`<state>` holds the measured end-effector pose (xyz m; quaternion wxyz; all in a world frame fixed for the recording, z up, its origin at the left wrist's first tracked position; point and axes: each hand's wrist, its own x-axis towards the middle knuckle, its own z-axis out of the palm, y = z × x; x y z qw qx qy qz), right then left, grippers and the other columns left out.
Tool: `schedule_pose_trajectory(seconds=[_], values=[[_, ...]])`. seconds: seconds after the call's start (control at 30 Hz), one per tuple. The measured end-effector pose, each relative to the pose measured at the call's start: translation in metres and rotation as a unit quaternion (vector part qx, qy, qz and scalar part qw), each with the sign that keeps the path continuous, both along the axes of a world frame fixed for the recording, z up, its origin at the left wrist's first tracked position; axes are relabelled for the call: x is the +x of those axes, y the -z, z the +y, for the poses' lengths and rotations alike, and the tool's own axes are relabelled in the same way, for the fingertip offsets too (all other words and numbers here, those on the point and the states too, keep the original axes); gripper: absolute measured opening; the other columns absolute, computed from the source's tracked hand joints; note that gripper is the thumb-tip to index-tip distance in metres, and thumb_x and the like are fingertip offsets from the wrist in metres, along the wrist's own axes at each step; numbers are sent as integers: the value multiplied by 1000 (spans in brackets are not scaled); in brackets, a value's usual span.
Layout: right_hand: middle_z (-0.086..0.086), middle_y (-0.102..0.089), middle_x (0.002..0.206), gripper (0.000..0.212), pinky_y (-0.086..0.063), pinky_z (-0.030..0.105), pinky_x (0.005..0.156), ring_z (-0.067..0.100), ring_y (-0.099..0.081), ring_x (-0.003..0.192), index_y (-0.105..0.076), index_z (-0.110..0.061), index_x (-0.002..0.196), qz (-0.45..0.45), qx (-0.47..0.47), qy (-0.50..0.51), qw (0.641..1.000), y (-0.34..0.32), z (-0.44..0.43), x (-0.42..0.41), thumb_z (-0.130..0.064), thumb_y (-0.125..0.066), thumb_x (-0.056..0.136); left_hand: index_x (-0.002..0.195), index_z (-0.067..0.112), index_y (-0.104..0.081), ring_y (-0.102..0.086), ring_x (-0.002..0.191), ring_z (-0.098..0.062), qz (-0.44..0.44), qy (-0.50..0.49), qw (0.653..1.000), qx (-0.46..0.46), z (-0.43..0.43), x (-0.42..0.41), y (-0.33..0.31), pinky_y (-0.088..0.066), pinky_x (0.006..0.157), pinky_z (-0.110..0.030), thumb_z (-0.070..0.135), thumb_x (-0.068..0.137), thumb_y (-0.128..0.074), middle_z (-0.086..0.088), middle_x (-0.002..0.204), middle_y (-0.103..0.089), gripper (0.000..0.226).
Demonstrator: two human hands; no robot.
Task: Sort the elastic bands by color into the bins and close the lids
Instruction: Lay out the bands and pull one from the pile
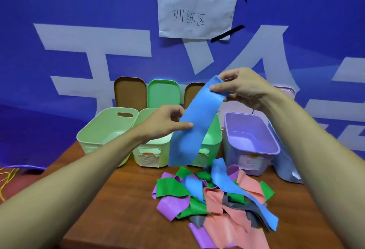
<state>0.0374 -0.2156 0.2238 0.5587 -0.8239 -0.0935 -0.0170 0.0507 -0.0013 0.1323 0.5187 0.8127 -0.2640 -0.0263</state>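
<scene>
Right hand (243,89) pinches the top end of a long flat blue elastic band (193,126). Left hand (166,124) pinches the same band lower down. The band hangs above the bench (118,199), in front of the pale green plastic bins (106,128).

Mixed pile of coloured bands (215,195) lies below. Lilac plastic bin (254,150) looks empty.

Sorting step, early. The next move probably calls for carrying the band right to the pale blue bin (284,165), half hidden by the forearm, then releasing with both hands.
</scene>
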Motion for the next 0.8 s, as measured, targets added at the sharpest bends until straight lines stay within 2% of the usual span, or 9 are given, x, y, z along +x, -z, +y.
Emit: schedule_pose_trajectory(seconds=[0.1,0.23,0.33,0.4,0.53,0.63,0.67,0.73,0.8], values=[[5,-63,74,7,-51,22,58,12,-59,66,-68,-12,77,-53,-3,-5,999,0,28,-16,-8,-73,79,76,14,-63,-49,70,-12,-19,-7,1000,8,20,-20,6,-40,66,-31,21,82,-73,-3,74,-60,13],[0,-63,71,6,-44,13,48,4,-55,59,-69,-11,85,-105,-81,-16,991,0,59,-33,-9,-64,88,94,9,-65,-55,77,-11,-48,-8,999,11,34,-45,11,-46,75,-34,20,91,-61,-9,85,-64,12],[0,-65,73,7,-46,18,56,7,-55,64,-71,-10,87,-140,-145,-28,979,2,77,-38,-14,-66,87,118,17,-59,-62,94,-5,-36,-20,997,-59,36,-58,7,-49,86,-21,19,94,-56,-3,110,-67,24],[0,-68,77,10,-45,21,63,8,-58,71,-73,-11,89,-171,-187,-22,967,4,86,-37,-18,-71,82,124,20,-54,-61,101,-1,-22,-13,995,-98,35,-59,6,-48,89,-18,20,96,-52,4,114,-65,28],[0,-69,78,14,-44,20,64,7,-60,73,-75,-12,90,-195,-217,6,957,3,95,-34,-19,-76,77,115,16,-56,-58,85,4,-24,-2,995,-92,34,-51,13,-48,76,-18,17,97,-51,12,94,-64,19],[-2,-67,72,12,-42,15,58,3,-57,66,-75,-13,86,-197,-191,25,961,4,98,-33,-19,-77,76,117,13,-55,-59,94,-10,12,-1,995,-104,34,-43,26,-51,82,-34,13,97,-50,-6,108,-65,21],[-2,-67,72,11,-41,15,55,2,-56,64,-75,-13,84,-196,-174,30,965,4,99,-33,-20,-77,76,117,12,-54,-60,94,-11,27,4,994,-101,35,-43,31,-51,80,-33,13,97,-50,-8,110,-65,21],[-2,-68,71,6,-41,19,53,4,-56,64,-74,-17,79,-190,-139,38,971,5,101,-34,-20,-77,76,114,12,-54,-61,87,-3,50,15,994,-99,37,-44,41,-51,72,-21,10,96,-49,-3,105,-65,19],[-4,-67,71,7,-43,24,52,6,-57,66,-71,-23,74,-187,-112,45,975,6,104,-36,-20,-77,77,112,12,-58,-60,85,1,59,19,995,-78,42,-48,51,-52,73,-18,10,96,-51,2,103,-66,18]])
